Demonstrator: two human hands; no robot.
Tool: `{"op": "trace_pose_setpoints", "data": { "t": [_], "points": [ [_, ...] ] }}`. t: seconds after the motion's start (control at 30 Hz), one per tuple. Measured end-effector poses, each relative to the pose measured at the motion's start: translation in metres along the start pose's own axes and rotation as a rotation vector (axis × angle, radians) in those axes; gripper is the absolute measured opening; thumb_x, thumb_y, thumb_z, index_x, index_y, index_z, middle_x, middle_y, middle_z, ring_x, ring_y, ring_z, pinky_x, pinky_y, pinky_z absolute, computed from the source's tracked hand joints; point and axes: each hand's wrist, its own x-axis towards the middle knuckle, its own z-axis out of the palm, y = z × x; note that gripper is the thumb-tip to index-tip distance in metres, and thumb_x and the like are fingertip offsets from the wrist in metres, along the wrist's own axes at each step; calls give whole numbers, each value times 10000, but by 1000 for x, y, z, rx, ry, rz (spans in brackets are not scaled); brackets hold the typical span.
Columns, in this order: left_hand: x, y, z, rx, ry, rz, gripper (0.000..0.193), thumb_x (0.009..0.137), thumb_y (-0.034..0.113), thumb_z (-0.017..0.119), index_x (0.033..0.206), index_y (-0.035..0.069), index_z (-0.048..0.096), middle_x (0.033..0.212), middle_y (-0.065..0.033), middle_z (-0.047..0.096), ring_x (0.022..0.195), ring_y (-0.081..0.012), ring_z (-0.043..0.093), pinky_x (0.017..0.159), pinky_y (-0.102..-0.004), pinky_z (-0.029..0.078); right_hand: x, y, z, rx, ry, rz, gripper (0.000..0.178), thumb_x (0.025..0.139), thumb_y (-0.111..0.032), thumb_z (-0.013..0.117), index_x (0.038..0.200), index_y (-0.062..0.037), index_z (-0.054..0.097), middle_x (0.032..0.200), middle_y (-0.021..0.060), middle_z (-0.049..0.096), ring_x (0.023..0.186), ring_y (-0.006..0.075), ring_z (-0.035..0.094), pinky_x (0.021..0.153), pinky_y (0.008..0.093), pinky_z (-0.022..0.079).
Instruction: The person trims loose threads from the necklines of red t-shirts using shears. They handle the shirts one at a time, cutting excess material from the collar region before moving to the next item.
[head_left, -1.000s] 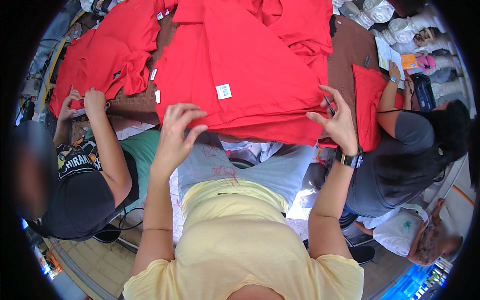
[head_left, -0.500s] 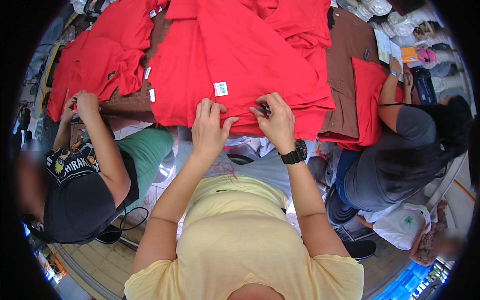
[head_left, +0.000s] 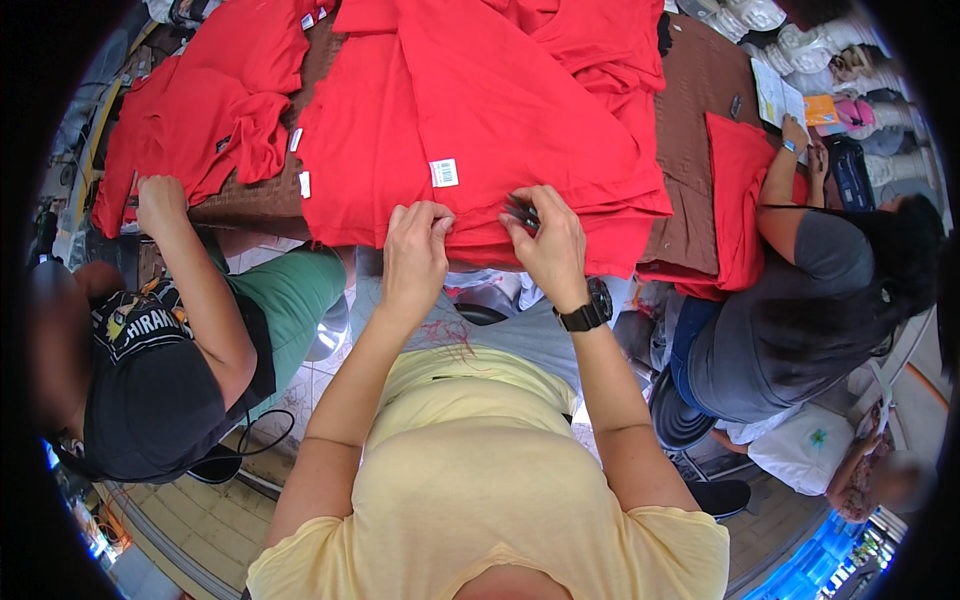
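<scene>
A red garment [head_left: 540, 120] lies over other red cloth along the near table edge, with a white label [head_left: 443, 172] stuck on it. My left hand [head_left: 415, 255] is closed at that near edge, thumb and fingertips pinching the red cloth. A short way to its right, my right hand [head_left: 550, 245] curls round small dark thread snips [head_left: 522, 211]. The tips of the snips point up and left over the cloth; most of the tool is hidden in the fingers. Loose red threads [head_left: 455, 340] lie on my lap.
Brown cloth [head_left: 685, 190] covers the table. At my left a co-worker in black [head_left: 160, 400] handles a red garment [head_left: 200, 120]; at my right another in dark grey [head_left: 800, 310] sits by a red piece [head_left: 735, 190] and papers [head_left: 778, 95]. White bundles [head_left: 810, 50] stand far right.
My left thumb has closed against the fingers at the cloth edge; before, it stood apart. My right hand has barely moved. The left co-worker's hands have shifted.
</scene>
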Motion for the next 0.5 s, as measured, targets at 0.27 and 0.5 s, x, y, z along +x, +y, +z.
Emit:
{"op": "trace_pose_setpoints", "data": {
  "t": [0.27,0.5],
  "points": [
    [0,-3,-1,-191,-22,-194,63,929,38,624,962,-10,650,921,-131,706,863,-323,599,783,-432,484,-28,-33,27,856,-314,443,385,1105,-321,415,1130,1,624,697,20,555,584,71,485,522,255,391],
    [1,0,0,8,-38,-53,78,905,77,673,918,1,664,874,-142,677,796,-311,578,713,-435,475,-32,-30,37,957,-217,565,497,1112,-426,347,1056,-3,601,646,-16,459,546,61,402,483,241,337]
  ]
}}
